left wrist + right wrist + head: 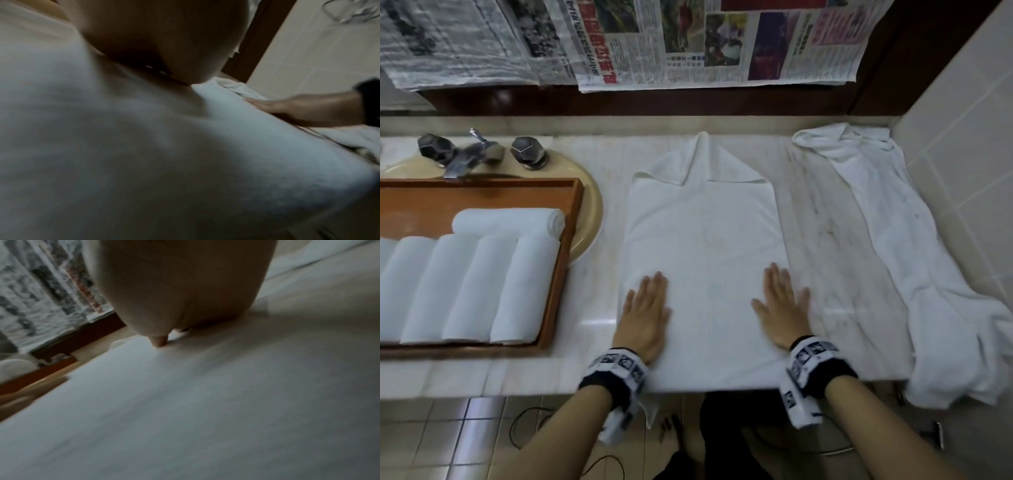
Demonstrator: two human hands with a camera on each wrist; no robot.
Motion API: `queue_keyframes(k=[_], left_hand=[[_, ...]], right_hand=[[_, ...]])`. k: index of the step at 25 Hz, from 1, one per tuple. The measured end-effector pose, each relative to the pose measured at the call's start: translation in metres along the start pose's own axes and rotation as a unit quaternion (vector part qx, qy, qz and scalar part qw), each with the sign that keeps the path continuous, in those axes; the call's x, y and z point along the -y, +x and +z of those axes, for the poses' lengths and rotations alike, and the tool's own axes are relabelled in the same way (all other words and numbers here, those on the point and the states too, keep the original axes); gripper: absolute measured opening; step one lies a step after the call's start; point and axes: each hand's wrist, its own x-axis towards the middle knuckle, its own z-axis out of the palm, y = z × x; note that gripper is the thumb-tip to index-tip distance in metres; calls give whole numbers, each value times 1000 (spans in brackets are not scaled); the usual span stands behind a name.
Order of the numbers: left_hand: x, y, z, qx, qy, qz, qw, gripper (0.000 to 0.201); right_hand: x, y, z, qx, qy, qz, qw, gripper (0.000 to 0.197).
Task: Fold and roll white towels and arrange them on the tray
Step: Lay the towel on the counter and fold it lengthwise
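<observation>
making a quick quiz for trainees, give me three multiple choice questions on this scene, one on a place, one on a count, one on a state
1. Where is the tray?
A. left of the flat towel
B. right of it
C. on the floor

2. How many rolled towels show on the tray?
A. two
B. six
C. nine

3. How are the hands?
A. flat on the flat towel
B. gripping a roll
C. off the counter

Answers:
1 A, the tray sits over the sink, left of the flat towel.
2 B, five side by side, one across behind.
3 A, left hand and right hand lie with straight fingers on it.
</observation>
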Motion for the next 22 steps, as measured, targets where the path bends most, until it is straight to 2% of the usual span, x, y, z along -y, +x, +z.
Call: queue_keyframes(k=[2,3,5,7,9,10,12,14,15,17,19,22], left_hand=[[28,-12,-7,-5,-10,-121,993,63],[22,-13,-9,-1,-34,-141,989,62],[-23,-12,0,-21,-86,-71,994,61],[-66,-17,17,5,-88,17,996,58],[-66,-27,31,-1,-38,55,998,58],[-52,-32,33,-19,-12,45,999,60],[-17,-47,38,-43,0,-43,998,63],[-6,-58,35,-77,-24,-143,986,64],[-15,-59,34,-97,-42,-143,984,64],[-45,-54,39,-102,-76,-47,991,60],[-60,-52,48,-50,-86,20,995,59],[-34,-59,50,-56,6,2,998,64]], right_hand=[[-21,-5,-10,-1,7,87,996,67],[-12,-12,-10,-6,7,83,997,67],[30,-28,7,-24,-7,-23,999,65],[64,-45,34,-3,-23,-138,990,63],[58,-52,48,-17,-53,-158,986,71],[44,-50,51,-40,-60,-141,987,73],[18,-50,53,-73,-63,-73,993,70],[21,-52,53,-92,-56,-20,994,64],[36,-54,54,-104,-48,-35,993,64],[67,-56,63,-115,-61,-118,984,63],[80,-58,71,-89,-86,-164,979,64],[71,-56,76,-125,-87,-159,975,64]])
